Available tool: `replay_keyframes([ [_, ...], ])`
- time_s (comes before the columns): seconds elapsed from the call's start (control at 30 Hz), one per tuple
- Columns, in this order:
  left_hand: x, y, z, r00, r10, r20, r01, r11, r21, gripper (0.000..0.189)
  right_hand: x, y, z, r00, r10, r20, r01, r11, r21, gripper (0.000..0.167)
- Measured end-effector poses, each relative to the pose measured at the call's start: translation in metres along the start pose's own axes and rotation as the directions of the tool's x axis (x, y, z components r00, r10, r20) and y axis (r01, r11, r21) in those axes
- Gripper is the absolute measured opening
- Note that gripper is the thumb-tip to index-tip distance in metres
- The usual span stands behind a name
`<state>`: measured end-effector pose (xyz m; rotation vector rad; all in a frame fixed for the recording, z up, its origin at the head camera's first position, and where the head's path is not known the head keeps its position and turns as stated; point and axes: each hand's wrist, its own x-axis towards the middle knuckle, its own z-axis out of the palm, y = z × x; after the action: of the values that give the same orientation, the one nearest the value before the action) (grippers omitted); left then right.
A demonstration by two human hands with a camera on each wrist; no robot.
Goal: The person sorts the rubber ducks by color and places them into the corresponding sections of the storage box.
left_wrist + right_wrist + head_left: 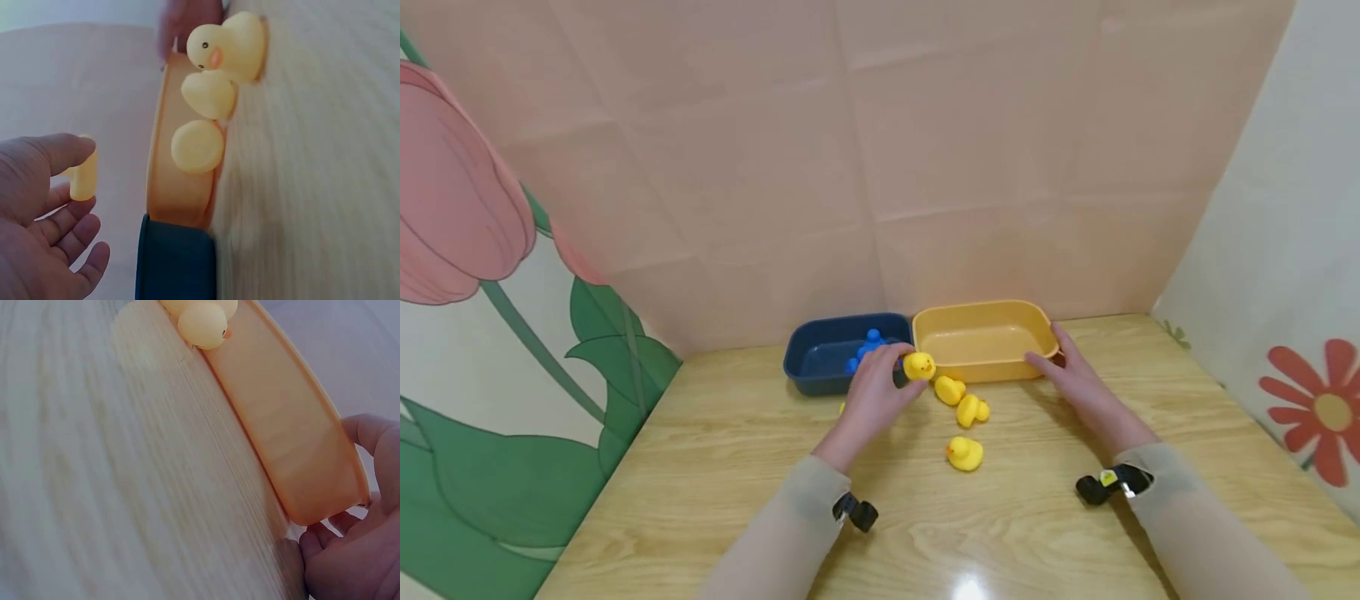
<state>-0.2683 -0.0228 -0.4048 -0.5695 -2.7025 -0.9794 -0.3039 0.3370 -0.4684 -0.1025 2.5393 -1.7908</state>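
Observation:
My left hand [880,390] pinches a yellow rubber duck [919,366] between thumb and fingers, raised by the front left corner of the yellow bin [985,372]. In the left wrist view the held duck [85,178] is seen partly behind the thumb. The right hand [1086,393] grips the bin's right end, thumb at the rim and fingers curled round the outside. Three more rubber ducks lie in front of the bin: one tipped duck [950,390] near its wall, another tipped duck [973,411], and an upright duck [965,454] closest to me.
A dark blue bin [820,384] stands left of the yellow one, with blue toys [872,338] in it, partly hidden by my left hand. A bit of yellow [842,407] shows beside the left wrist. Behind the wooden table [700,483] hangs a pink backdrop [865,167].

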Motion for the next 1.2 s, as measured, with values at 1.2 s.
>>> replay_keyframes([
  [1.2,0.085,0.015,0.062,0.991,-0.109,-0.074,0.120,0.980,0.157,0.053,-0.003,-0.004,-0.001,1.000,0.013,-0.003,-0.014,0.999,-0.031,0.110],
])
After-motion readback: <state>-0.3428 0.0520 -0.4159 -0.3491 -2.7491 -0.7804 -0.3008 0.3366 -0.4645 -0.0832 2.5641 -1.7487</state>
